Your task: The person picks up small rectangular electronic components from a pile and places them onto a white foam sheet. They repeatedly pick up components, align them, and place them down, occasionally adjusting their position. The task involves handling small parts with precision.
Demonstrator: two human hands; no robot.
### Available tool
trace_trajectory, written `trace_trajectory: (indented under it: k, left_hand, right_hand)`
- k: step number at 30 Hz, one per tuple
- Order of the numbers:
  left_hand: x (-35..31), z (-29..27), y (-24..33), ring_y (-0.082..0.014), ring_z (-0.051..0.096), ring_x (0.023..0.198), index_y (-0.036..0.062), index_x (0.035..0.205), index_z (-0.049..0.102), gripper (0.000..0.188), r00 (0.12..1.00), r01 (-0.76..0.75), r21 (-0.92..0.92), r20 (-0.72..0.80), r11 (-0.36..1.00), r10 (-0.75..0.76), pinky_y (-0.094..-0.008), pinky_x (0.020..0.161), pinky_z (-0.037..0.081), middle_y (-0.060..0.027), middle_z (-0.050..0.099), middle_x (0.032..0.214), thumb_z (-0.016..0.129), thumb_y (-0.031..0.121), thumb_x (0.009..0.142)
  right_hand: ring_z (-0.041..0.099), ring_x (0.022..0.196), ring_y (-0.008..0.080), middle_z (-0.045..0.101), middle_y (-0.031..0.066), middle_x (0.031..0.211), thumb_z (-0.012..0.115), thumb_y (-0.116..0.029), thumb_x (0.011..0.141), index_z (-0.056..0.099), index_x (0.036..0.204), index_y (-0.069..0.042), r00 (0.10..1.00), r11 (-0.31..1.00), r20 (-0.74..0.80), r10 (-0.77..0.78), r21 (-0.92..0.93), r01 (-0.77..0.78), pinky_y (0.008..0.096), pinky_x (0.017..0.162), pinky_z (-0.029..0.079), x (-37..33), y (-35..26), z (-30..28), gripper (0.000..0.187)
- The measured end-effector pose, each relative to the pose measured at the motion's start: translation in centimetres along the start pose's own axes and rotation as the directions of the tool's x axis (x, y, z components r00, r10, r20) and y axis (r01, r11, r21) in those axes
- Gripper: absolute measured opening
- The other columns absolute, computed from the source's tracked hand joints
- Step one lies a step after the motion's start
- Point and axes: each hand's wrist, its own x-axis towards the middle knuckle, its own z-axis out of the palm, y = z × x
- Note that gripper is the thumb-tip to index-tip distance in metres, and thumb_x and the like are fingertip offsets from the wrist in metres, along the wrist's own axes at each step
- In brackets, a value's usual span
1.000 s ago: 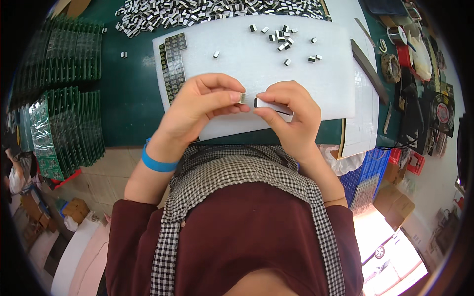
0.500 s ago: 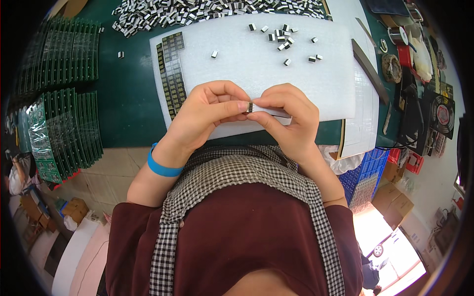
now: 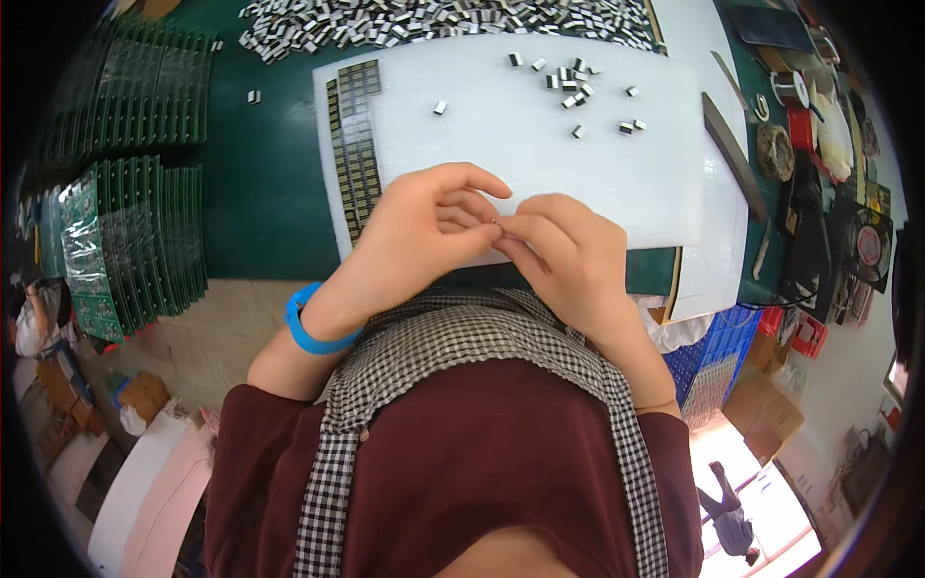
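Counted first: two bare hands, left hand [image 3: 434, 222] and right hand [image 3: 568, 241], meeting at the fingertips above the near part of one white foam sheet [image 3: 462, 154]. On this sheet, about sixteen small black-and-white blocks [image 3: 578, 131]: roughly ten in a loose cluster at far right (some overlapping, so not a fully sure number), and six more apart from it, with two of these just side by side. Along the left edge of the sheet, one panel of dark rectangles [image 3: 356, 144]. Beyond the far edge, one long pile of similar blocks [image 3: 434, 24], too many for counting. On the green worktop [image 3: 260, 193], to the left, one single block [image 3: 253, 96]; further left, two rows of green circuit boards [image 3: 135, 246], standing close and thin.

Now about the grip. At the left, partly spread: index finger lifted well away from the thumb, other fingers curled, thumb tip against the right fingertips. At the right, nearly closed: thumb and index finger pinched together. Between the touching fingertips, only one tiny piece [image 3: 494, 221] visible, mostly hidden; impossible to say which hand is holding it. Around the left wrist, one blue band [image 3: 308, 335].
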Motion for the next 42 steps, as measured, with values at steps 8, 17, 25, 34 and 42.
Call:
trace_trajectory:
  k: [8,17,25,34,42]
  left_hand:
    - [1.2,-2.5,0.7,-0.0125,0.061,0.091,-0.0017,0.101,0.061,0.023,0.979,-0.196,0.312,0.015,0.93,0.202,-0.0244,0.078,0.05,-0.0091,0.065,0.097,0.056,-0.007,0.08]
    - [4.4,-5.9,-0.2,-0.0229,0.059,0.081,0.0003,0.082,0.061,0.014,0.771,0.114,0.978,0.024,-0.175,0.637,-0.0294,0.067,0.05,-0.0115,0.06,0.088,0.061,-0.001,0.068]
    - [4.6,-7.5,-0.5,-0.02,0.058,0.069,0.0049,0.069,0.058,0.007,0.735,-0.008,0.919,0.272,-0.393,0.621,-0.0277,0.058,0.05,-0.0061,0.059,0.075,0.062,0.004,0.062]
    - [1.4,-3.0,-1.2,-0.0175,0.067,0.081,-0.0037,0.1,0.065,0.019,0.974,-0.165,-0.189,-0.183,0.968,0.131,-0.0246,0.073,0.052,-0.0118,0.068,0.089,0.065,0.007,0.083]
    - [1.3,-1.1,-1.9,-0.0189,0.067,0.082,-0.0033,0.098,0.065,0.019,0.996,0.057,-0.407,-0.046,0.911,-0.083,-0.0257,0.074,0.054,-0.0118,0.067,0.091,0.064,0.008,0.083]
  right_hand:
    - [0.053,0.059,0.0069,0.059,0.0027,0.08,0.062,-0.015,0.087,0.063,0.096,0.0,0.786,0.209,0.405,0.468,0.813,-0.543,0.0187,0.048,0.038,-0.2,0.7,0.1,0.017]
    - [0.048,0.058,0.0055,0.056,0.004,0.081,0.052,-0.02,0.093,0.061,0.104,0.002,0.728,0.034,0.522,0.444,0.802,-0.596,0.0184,0.05,0.035,0.5,1.9,-0.1,0.027]
    - [0.058,0.081,0.0107,0.064,0.0071,0.092,0.062,-0.014,0.086,0.062,0.105,0.003,0.677,-0.021,0.577,0.456,0.768,-0.64,0.0237,0.071,0.046,0.7,1.9,-0.6,0.026]
    - [0.058,0.088,0.0161,0.062,0.0064,0.092,0.067,-0.006,0.079,0.063,0.099,-0.001,0.875,0.591,0.127,0.467,0.691,-0.416,0.0276,0.077,0.047,0.4,0.9,0.3,0.021]
    - [0.058,0.084,0.0191,0.06,0.0076,0.086,0.07,0.001,0.071,0.065,0.091,-0.002,0.942,0.811,-0.094,0.322,0.54,-0.223,0.0294,0.072,0.047,0.5,1.0,0.8,0.02]
